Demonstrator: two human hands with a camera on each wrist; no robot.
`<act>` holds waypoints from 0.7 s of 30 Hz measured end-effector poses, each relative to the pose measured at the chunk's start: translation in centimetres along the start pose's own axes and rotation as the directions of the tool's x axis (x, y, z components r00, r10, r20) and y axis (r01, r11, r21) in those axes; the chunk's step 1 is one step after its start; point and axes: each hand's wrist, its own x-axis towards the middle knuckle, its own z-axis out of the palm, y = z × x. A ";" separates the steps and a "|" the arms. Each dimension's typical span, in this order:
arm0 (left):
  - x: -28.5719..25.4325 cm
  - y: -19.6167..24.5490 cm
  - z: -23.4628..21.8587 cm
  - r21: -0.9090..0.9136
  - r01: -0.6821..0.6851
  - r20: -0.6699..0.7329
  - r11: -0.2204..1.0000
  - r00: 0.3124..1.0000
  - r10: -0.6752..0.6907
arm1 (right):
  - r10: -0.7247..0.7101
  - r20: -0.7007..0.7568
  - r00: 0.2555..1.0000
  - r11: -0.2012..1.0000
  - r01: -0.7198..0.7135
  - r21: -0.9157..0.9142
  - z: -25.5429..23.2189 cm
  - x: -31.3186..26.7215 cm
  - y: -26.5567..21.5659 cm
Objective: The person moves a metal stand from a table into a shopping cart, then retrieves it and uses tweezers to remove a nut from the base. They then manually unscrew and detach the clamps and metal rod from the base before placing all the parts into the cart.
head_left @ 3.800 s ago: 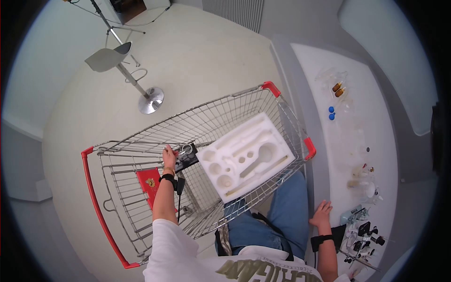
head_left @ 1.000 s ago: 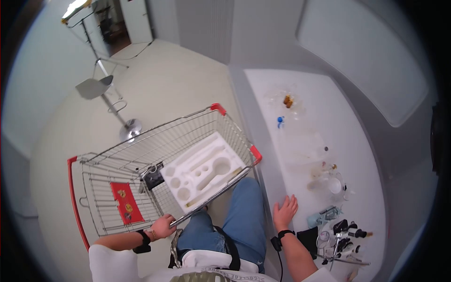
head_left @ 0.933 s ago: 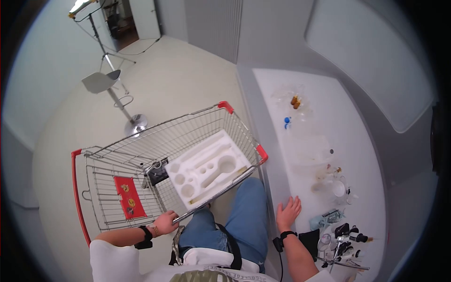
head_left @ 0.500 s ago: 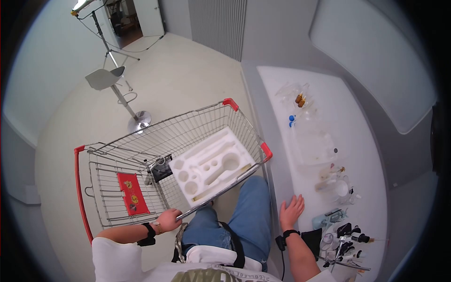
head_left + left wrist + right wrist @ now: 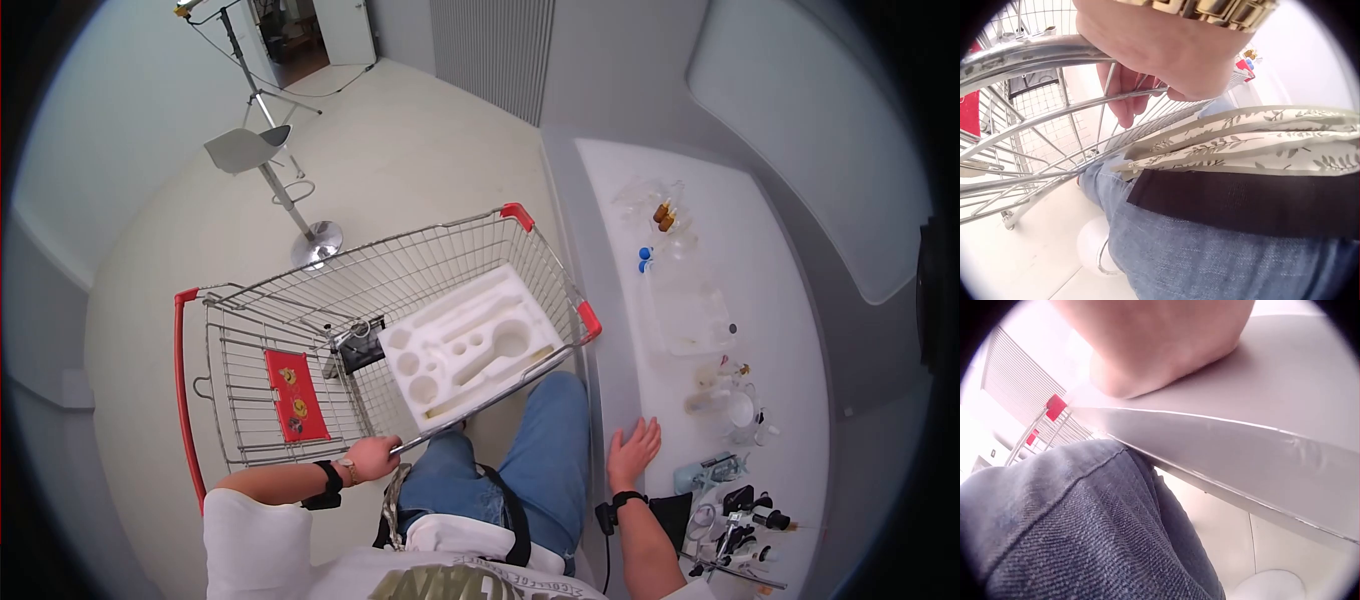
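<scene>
My left hand [image 5: 372,458] lies over the near top rail of a metal shopping cart [image 5: 470,408]. In the left wrist view its fingers [image 5: 1125,103] bend down over the rail, inside the wires. A white foam insert [image 5: 470,325] with round and long cutouts sits in the cart. Beside it is a black flat box [image 5: 362,352] with metal parts against it. My right hand [image 5: 633,450] rests on the edge of the white table [image 5: 650,375], fingers spread and straight, holding nothing. In the right wrist view the heel of this hand [image 5: 1147,369] presses on the tabletop.
Amber bottles [image 5: 665,217], blue-capped items [image 5: 645,258], a clear plastic tray [image 5: 690,310] and glassware [image 5: 740,410] stand along the table. A light blue item [image 5: 708,472] and black clamps [image 5: 755,510] lie near the right arm. A bar stool [image 5: 250,150] stands on the floor beyond the cart.
My left hand has gone from the metal parts inside the cart to its near rail. My right hand has stayed at the table edge. Lately the view has only shifted slightly.
</scene>
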 end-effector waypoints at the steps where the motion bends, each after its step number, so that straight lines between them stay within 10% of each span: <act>1: 0.0 -0.1 0.0 -0.001 -0.003 -0.003 1.000 1.000 0.003 | -0.001 0.003 1.000 1.000 0.001 0.001 0.0 0.0 0.0; 21: 0.1 0.0 0.1 -0.002 -0.005 0.000 1.000 1.000 0.005 | -0.005 -0.004 1.000 0.999 0.005 0.032 -0.7 0.1 -0.1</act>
